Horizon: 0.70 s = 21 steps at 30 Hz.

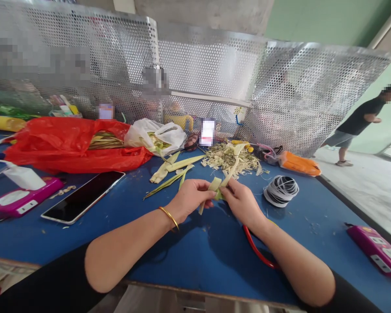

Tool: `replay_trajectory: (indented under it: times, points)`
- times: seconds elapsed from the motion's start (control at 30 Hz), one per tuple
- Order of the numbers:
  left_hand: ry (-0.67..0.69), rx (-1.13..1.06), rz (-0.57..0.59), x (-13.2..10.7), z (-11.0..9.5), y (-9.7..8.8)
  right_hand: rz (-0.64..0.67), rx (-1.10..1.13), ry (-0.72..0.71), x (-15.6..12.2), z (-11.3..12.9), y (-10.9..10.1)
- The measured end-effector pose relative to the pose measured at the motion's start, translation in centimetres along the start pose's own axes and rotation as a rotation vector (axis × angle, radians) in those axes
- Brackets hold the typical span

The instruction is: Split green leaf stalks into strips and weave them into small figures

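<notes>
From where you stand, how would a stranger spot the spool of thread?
Start with the blue table, then find the right hand. To that hand's right sits the spool of thread. Its black and white windings set it apart from the orange packet behind it and the pale leaf shreds.

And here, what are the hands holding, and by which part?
Pale leaf material, pinched by the left hand and the right hand partway along, with ends sticking out above and below. One piece or several, I can't tell.
</notes>
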<state>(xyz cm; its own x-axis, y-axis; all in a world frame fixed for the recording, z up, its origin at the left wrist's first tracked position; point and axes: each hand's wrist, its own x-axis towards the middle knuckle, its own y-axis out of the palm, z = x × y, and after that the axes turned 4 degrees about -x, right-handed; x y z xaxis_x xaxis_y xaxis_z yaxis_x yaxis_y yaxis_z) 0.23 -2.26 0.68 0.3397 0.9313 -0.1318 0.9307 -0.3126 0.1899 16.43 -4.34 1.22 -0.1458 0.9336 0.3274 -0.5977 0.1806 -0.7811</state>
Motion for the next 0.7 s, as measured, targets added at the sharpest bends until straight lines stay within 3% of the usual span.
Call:
replay_trajectory:
  times: [0.17,0.43,0.63,0.7]
  points:
    - [-0.056,-0.062,0.033,0.1,0.1,-0.2,0.099,0.091,0.107,0.3,-0.4,0.1]
    - [-0.023,0.001,0.008,-0.1,0.6,0.2,0.066,0.167,0.162,0.3,-0.4,0.9]
    - [-0.08,-0.118,-0.061,0.6,0.1,-0.4,0.416,0.443,0.217,1.0,-0.5,-2.0]
    - [-0.13,-0.212,-0.036,0.7,-0.2,-0.6,0.469,0.561,0.233,1.2,-0.5,-3.0]
